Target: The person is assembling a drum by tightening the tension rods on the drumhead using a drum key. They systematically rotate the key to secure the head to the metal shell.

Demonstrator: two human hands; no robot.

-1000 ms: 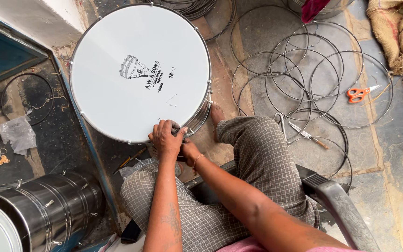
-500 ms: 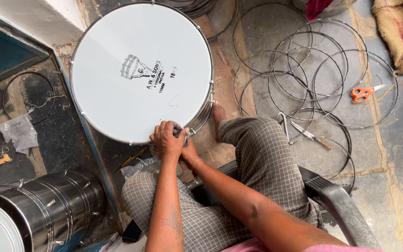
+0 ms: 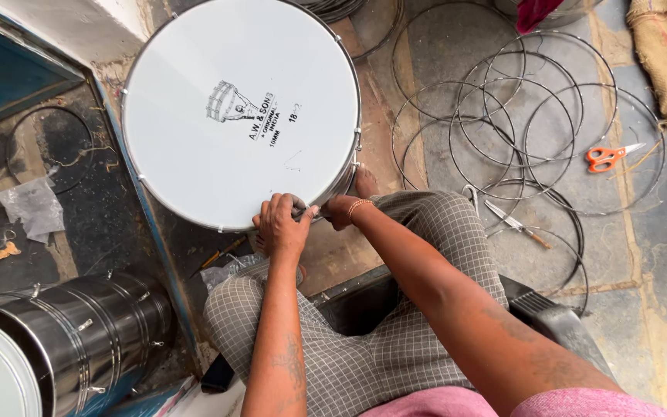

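— Where are my hands?
— Left hand (image 3: 283, 224) and right hand (image 3: 339, 210) are both curled onto the near rim of the white drum (image 3: 241, 108), which stands just ahead of them; what they pinch is hidden.
— Room?
— Wire hoops (image 3: 503, 131) and orange scissors (image 3: 610, 156) lie right; a steel drum (image 3: 71, 340) sits left. My grip hasn't changed since earlier.

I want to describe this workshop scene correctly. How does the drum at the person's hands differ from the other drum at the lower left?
The white-headed drum stands with its skin facing the camera, so mostly the white head shows; the second drum lies so that its shiny metal shell shows. The left hand and right hand rest at the first drum's rim; nothing touches the second. Both have white heads and metal fittings along the rim.
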